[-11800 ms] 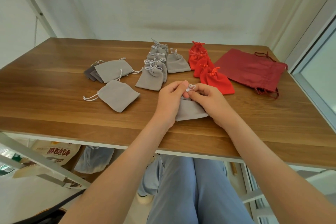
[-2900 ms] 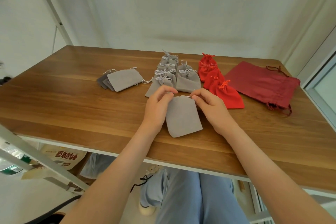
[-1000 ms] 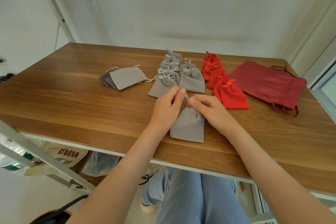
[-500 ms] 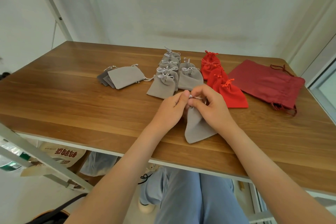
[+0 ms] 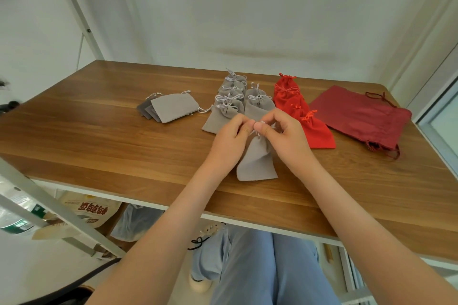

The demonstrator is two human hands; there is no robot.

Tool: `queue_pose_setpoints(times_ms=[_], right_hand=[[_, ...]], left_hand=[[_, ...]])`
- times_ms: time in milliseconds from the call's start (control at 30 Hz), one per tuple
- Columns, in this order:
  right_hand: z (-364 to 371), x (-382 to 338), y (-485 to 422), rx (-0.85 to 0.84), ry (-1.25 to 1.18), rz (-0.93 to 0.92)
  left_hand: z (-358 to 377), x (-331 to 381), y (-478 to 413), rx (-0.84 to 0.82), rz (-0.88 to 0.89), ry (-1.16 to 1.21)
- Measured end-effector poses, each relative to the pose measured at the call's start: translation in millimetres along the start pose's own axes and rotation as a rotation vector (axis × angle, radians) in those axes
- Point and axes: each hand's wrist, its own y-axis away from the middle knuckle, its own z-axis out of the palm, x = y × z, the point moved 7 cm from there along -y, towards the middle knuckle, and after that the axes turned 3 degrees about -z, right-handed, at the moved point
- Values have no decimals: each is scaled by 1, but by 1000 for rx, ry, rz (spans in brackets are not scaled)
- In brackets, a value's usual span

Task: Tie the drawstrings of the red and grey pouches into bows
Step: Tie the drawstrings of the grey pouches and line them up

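Observation:
A grey pouch (image 5: 257, 161) lies in front of me on the wooden table (image 5: 104, 141), its neck gathered tight. My left hand (image 5: 230, 141) and my right hand (image 5: 285, 134) meet above that neck, each pinching the white drawstring (image 5: 257, 131) between thumb and fingertips. Behind them stand two rows of grey pouches with tied bows (image 5: 230, 104). To their right is a row of red pouches with tied bows (image 5: 297, 106). A small stack of flat grey pouches (image 5: 171, 106) with loose strings lies at the left.
A large dark red drawstring bag (image 5: 361, 116) lies flat at the right of the table. A metal shelf frame (image 5: 81, 12) rises at the left. My legs in blue trousers (image 5: 267, 267) are under the table's front edge.
The pouch went from flat with its mouth wide to cinched at the neck. Both hands came together over the neck and now work the string, a little higher than half a second ago.

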Motion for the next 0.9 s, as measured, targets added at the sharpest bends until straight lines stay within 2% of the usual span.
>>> queue_pose_setpoints(times_ms=[133, 300, 367, 533, 633, 800, 900], right_hand=[[-1, -1, -4, 52, -17, 25], [-3, 1, -6, 64, 194, 8], [1, 0, -7, 38, 209, -6], [5, -5, -13, -29, 74, -14], [5, -4, -15, -29, 76, -38], [-4, -2, -22, 31, 42, -72], [-4, 0, -24, 44, 52, -82]], left_hand=[[1, 1, -2, -44, -99, 82], [5, -2, 2, -211, -228, 202], [6, -2, 0, -227, -217, 147], [7, 1, -4, -247, -174, 57], [8, -3, -7, -212, -168, 19], [11, 3, -16, -62, -69, -37], [10, 0, -25, 9, -73, -76]])
